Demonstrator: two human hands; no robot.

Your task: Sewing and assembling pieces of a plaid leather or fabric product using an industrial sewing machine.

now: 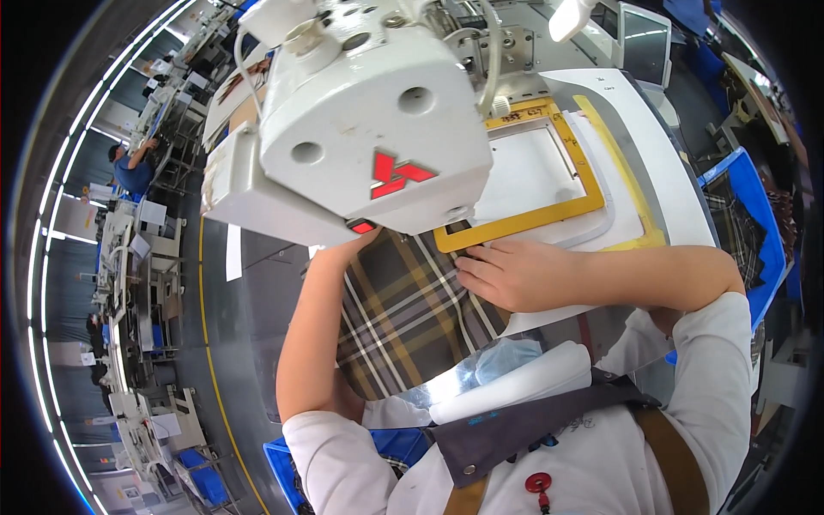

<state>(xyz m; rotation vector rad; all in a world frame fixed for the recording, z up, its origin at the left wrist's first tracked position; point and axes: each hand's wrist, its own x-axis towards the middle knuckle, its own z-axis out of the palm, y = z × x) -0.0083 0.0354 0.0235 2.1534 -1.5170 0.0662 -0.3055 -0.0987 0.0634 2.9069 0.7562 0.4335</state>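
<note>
A dark plaid cloth [412,300] with yellow and white stripes lies beneath the head of a white sewing machine [343,129] and hangs toward my lap. My left hand [350,249] reaches in at the cloth's left edge, its fingers hidden behind the machine head. From the right, my right hand [511,273] rests on the cloth, fingers stretched out toward the left. Just beyond those fingertips is the near edge of a yellow rectangular frame [524,225], which sits on the white machine bed. Where the cloth meets the needle is hidden by the machine head.
Right of the frame lie a white sheet [678,189] and a yellow strip [631,184]. Blue bins stand to the right [777,249] and by my lap [395,445], both holding plaid cloth. A screen [645,47] is at the back. Another person [133,172] works far left.
</note>
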